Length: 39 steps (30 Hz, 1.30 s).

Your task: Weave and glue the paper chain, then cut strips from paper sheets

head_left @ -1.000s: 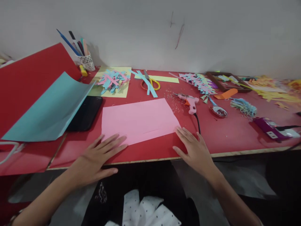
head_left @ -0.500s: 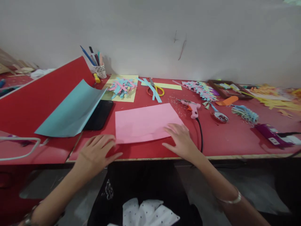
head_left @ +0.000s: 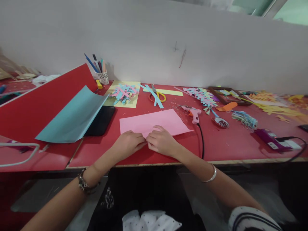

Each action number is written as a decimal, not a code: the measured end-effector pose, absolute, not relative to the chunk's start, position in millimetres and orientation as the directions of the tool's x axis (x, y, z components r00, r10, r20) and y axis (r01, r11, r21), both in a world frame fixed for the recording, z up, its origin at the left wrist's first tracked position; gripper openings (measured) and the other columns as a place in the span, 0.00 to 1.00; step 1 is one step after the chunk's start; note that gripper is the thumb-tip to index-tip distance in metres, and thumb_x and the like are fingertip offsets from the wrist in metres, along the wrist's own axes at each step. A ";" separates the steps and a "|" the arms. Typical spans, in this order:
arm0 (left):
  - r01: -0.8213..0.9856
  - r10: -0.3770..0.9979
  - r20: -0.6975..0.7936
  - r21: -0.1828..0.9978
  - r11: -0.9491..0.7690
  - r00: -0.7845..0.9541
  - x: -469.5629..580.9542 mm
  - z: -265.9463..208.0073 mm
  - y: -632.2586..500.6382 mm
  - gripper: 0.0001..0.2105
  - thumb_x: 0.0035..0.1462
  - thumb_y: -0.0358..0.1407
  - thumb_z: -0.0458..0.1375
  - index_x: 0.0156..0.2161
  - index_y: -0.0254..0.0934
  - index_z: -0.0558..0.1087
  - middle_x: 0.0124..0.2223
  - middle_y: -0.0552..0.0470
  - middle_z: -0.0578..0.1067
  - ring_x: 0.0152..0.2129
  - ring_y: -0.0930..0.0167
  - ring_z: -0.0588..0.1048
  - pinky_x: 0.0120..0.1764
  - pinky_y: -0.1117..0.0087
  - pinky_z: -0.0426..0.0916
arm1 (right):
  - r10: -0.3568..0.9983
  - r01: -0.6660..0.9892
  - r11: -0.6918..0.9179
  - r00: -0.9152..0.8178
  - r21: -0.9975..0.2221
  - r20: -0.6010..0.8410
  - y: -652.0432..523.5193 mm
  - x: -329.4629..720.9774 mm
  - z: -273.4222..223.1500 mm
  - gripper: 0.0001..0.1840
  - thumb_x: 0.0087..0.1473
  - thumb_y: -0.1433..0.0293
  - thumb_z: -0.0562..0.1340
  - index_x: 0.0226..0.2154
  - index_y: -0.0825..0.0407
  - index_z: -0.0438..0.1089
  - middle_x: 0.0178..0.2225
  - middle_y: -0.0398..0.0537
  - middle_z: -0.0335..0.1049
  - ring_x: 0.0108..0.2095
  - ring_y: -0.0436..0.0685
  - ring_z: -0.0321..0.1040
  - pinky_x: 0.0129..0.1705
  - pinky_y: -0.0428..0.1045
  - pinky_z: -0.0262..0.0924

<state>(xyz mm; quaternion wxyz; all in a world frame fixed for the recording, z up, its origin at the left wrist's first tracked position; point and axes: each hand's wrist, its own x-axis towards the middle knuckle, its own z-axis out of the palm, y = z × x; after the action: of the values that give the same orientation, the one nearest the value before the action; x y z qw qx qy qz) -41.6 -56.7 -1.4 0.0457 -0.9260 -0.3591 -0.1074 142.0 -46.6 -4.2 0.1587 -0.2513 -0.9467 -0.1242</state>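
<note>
A pink sheet of paper (head_left: 154, 120) lies on the red table in front of me. Its near edge is pinched between the fingers of my left hand (head_left: 128, 144) and my right hand (head_left: 162, 141), which meet at about the middle of that edge. Both hands are closed, and they cover part of the edge. Just beyond the sheet are scissors (head_left: 161, 96) with a yellow handle, with light blue paper strips (head_left: 156, 100) across them. To the right of the sheet a pink glue gun (head_left: 195, 115) lies on its side.
At left a blue sheet (head_left: 72, 118) leans on a red board (head_left: 48, 99), beside a black tablet-like slab (head_left: 102, 120). Cut paper strips (head_left: 124, 93) lie on yellow paper near a pen cup (head_left: 103, 78). Rightward are a spoon (head_left: 220, 121), a fringed paper piece (head_left: 244, 119) and a purple power strip (head_left: 273, 140).
Both hands have moved inward from the sheet's sides to the middle of its near edge. Their fingers have closed on the paper. The camera view has shifted slightly.
</note>
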 end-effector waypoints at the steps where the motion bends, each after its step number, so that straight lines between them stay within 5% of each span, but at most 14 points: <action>1: 0.668 0.652 0.227 0.009 -0.744 0.724 -42.0 -0.5 -54.6 0.09 0.57 0.34 0.52 0.29 0.36 0.73 0.27 0.54 0.76 0.24 0.72 0.74 0.29 0.72 0.62 | 0.417 0.506 0.846 -0.823 0.167 0.385 -45.4 138.0 -5.4 0.11 0.52 0.74 0.52 0.25 0.54 0.68 0.20 0.43 0.69 0.25 0.50 0.62 0.45 0.50 0.49; 6: 0.620 0.616 0.231 0.062 -0.782 0.754 -57.4 4.6 -51.8 0.18 0.61 0.38 0.46 0.25 0.37 0.72 0.24 0.56 0.76 0.21 0.74 0.73 0.29 0.72 0.60 | 0.337 0.480 0.860 -0.788 0.172 0.515 -39.2 131.9 -6.5 0.11 0.48 0.76 0.51 0.20 0.52 0.64 0.16 0.39 0.65 0.19 0.48 0.55 0.32 0.46 0.48; 13: 0.602 0.576 0.309 0.013 -0.798 0.757 -99.4 11.5 -50.3 0.26 0.64 0.40 0.35 0.32 0.40 0.76 0.30 0.54 0.79 0.26 0.74 0.74 0.32 0.72 0.62 | 0.287 0.517 0.823 -0.735 0.233 0.614 -33.6 168.2 7.3 0.13 0.45 0.78 0.49 0.16 0.51 0.59 0.14 0.37 0.62 0.17 0.47 0.50 0.33 0.44 0.49; 20: 0.626 0.577 0.355 -0.032 -0.779 0.736 -131.2 6.3 -48.6 0.25 0.63 0.38 0.36 0.32 0.43 0.76 0.28 0.56 0.79 0.24 0.74 0.74 0.32 0.72 0.63 | 0.359 0.613 0.723 -0.728 0.320 0.584 -35.4 232.7 7.2 0.14 0.48 0.79 0.49 0.16 0.51 0.59 0.14 0.38 0.60 0.18 0.47 0.52 0.35 0.45 0.50; 25: 0.613 0.523 0.413 -0.117 -0.781 0.745 -134.4 12.9 -51.8 0.27 0.64 0.39 0.35 0.29 0.43 0.76 0.26 0.57 0.78 0.22 0.75 0.73 0.29 0.74 0.62 | 0.458 0.755 0.596 -0.599 0.273 0.657 -42.3 251.7 15.9 0.13 0.49 0.78 0.50 0.20 0.51 0.63 0.17 0.41 0.64 0.21 0.50 0.57 0.35 0.47 0.51; 30: 0.588 0.522 0.348 -0.114 -0.801 0.778 -116.9 14.9 -55.2 0.27 0.64 0.39 0.34 0.31 0.41 0.75 0.28 0.55 0.78 0.25 0.75 0.74 0.32 0.73 0.61 | 0.573 0.674 0.734 -0.682 0.086 0.455 -54.7 190.9 25.8 0.15 0.55 0.63 0.53 0.39 0.55 0.66 0.37 0.52 0.70 0.37 0.56 0.63 0.40 0.50 0.52; 34: 0.643 0.598 0.272 -0.121 -0.756 0.754 -100.2 13.6 -59.3 0.21 0.63 0.36 0.37 0.34 0.41 0.74 0.30 0.54 0.78 0.27 0.74 0.74 0.33 0.72 0.61 | 0.585 0.610 0.788 -0.784 0.083 0.208 -52.6 152.9 17.8 0.12 0.59 0.70 0.51 0.32 0.54 0.68 0.31 0.47 0.71 0.32 0.52 0.64 0.40 0.48 0.50; 39: 0.683 0.629 0.294 -0.136 -0.718 0.719 -55.1 9.7 -62.4 0.12 0.57 0.28 0.46 0.31 0.37 0.71 0.28 0.53 0.77 0.24 0.72 0.74 0.31 0.70 0.60 | 0.570 0.599 0.794 -0.793 0.102 0.214 -45.1 140.2 7.2 0.12 0.58 0.73 0.52 0.28 0.54 0.68 0.26 0.46 0.71 0.28 0.50 0.64 0.37 0.48 0.48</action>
<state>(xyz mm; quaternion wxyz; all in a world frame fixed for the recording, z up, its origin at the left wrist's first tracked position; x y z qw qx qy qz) -55.1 -62.4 9.7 0.1181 -0.9197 -0.3567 -0.1140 140.2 -45.1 7.2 0.0863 -0.3099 -0.9433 -0.0823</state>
